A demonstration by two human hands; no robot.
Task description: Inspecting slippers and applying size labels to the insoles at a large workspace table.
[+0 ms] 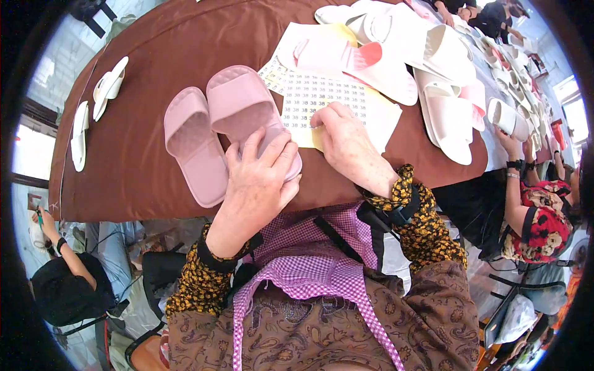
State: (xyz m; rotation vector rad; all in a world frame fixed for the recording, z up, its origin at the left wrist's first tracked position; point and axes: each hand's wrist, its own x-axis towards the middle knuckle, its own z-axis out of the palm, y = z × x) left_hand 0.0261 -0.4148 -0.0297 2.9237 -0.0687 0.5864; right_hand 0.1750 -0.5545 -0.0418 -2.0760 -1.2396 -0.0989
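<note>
Left hand (258, 168) spread on one pink slipper (238, 93), right hand (349, 137) curled at a label sheet (328, 93), the two apart.

Dusty pink all over and open-toed, the pair stands side by side, soles down and toes away from the person, on the brown-covered bench (133, 142); each has one broad, plain strap. The left palm and fingers partly hide the heel end of theirs; whether the right fingertips pinch anything, I cannot tell.

Pink slippers (240, 98), brown tablecloth (139, 139), purple-checked apron (309, 275)
</note>
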